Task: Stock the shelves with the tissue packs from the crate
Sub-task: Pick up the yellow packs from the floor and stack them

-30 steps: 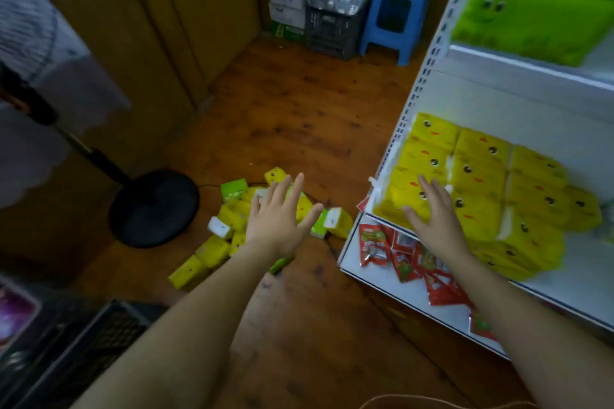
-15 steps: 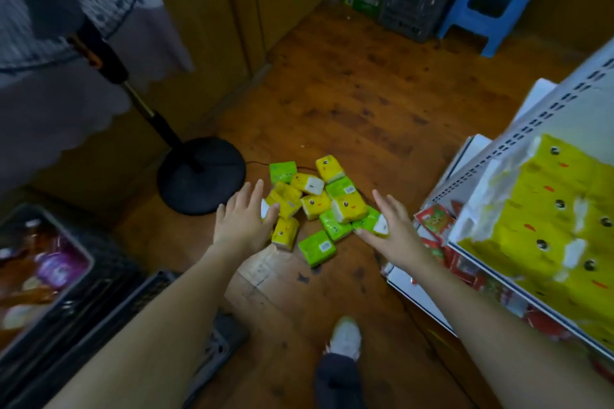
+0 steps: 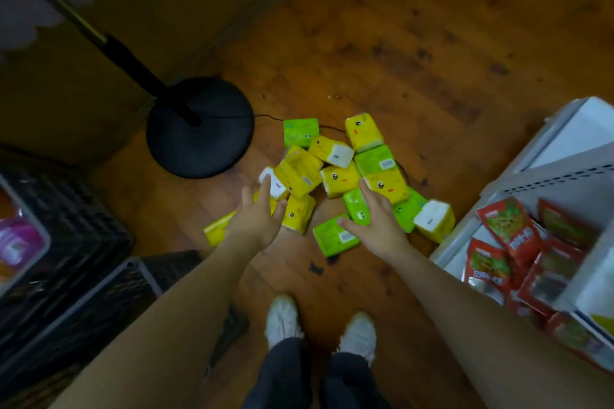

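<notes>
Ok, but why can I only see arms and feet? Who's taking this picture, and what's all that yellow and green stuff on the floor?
The camera sits on the person's head and looks down, so you see only their own arms, legs and white shoes. No robot, just two bare hands. The yellow and green things are tissue packs, lying in a heap on the wooden floor. The left hand and the right hand reach over the heap with fingers spread; neither has closed round a pack, so nothing is held. On the right is a white shelf with red snack packets. On the left stand black crates, and the round black thing is the foot of a stand.
</notes>
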